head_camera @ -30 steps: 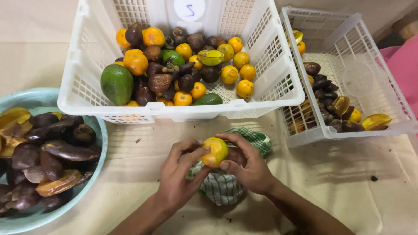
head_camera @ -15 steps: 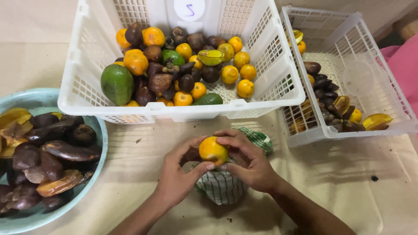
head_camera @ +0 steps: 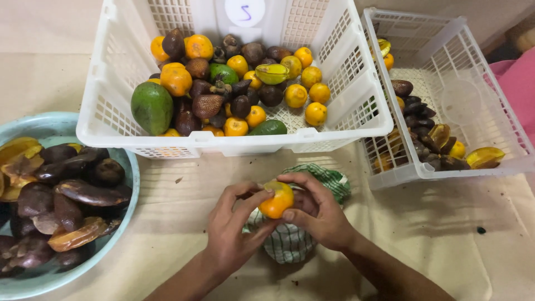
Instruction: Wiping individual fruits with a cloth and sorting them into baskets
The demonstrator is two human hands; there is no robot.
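Fruit in hand: I see a small orange fruit (head_camera: 276, 199) held up over the cloth-covered table (head_camera: 446, 234), near centre, just above a green checked cloth (head_camera: 290, 242).
Left hand: my left hand (head_camera: 234, 231) comes in from the near left; its thumb and forefinger pinch the left side of the orange fruit, the other fingers curled under.
Right hand: my right hand (head_camera: 317, 214) cups the fruit from the right, forefinger arched over its top and thumb pressed on its near face. Both hands meet on it.
Open room: I have bare tablecloth near right of the hands and a narrow strip between the hands and the basket fronts. Left is tight against the bowl rim.
Big white basket (head_camera: 223, 142): far centre, its front wall just beyond the hands. It holds many small orange fruits, dark brown scaly fruits, a large green mango (head_camera: 151, 107) at the left, a green avocado-like fruit at the front and a yellow-green cut piece.
Second white basket (head_camera: 490, 117): far right, touching the first. Dark peels and yellowish pieces lie along its left and near side.
Pale blue bowl (head_camera: 125, 161): near left, cut off by the edge, filled with dark brown peels and some yellow-orange ones.
Pink fabric (head_camera: 515, 89): at the far right edge.
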